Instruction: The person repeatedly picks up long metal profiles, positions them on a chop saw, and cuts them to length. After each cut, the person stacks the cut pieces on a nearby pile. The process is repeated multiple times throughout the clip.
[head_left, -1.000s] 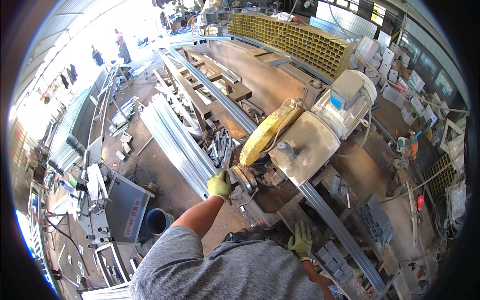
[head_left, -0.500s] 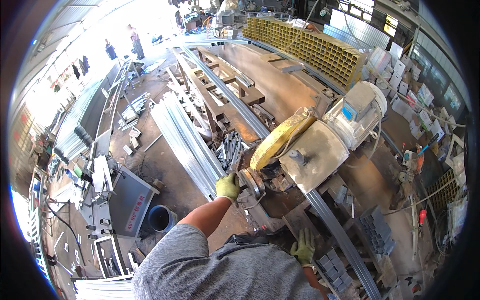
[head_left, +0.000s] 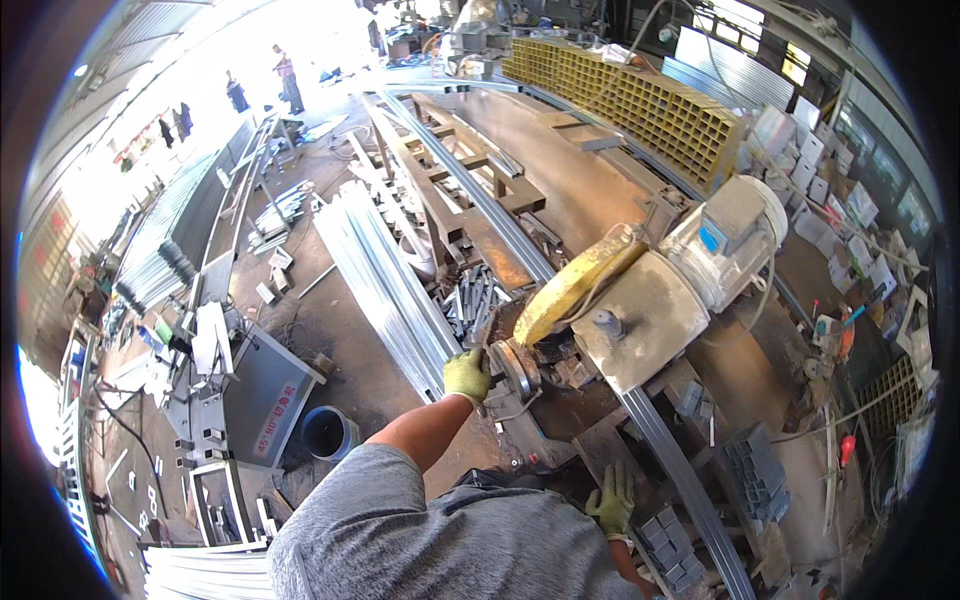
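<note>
My gloved left hand [head_left: 467, 376] is closed around what looks like the handle of a round metal handwheel [head_left: 516, 370]; the fingers partly hide the grip. That wheel sits at the near left of a cut-off saw with a yellow blade guard [head_left: 572, 290] and a dusty motor [head_left: 728, 240]. Long grey steel tubes [head_left: 682, 485] run under the saw. To their left, my gloved right hand [head_left: 611, 500] rests with fingers stretched out over the bench's near part. Beside it lies a stack of short cut tube pieces [head_left: 670, 548].
A second stack of cut pieces [head_left: 755, 475] lies right of the tubes. Shiny long tubes [head_left: 385, 290] lean left of the saw, near a bucket [head_left: 330, 434] and a grey machine [head_left: 262, 400]. Yellow square tubes [head_left: 625, 105] are piled behind. Two people [head_left: 288, 80] stand far off.
The whole view has shifted slightly, so the scene sits a little further right. My left hand stays at the handwheel, and my right hand keeps its place beside the cut pieces.
</note>
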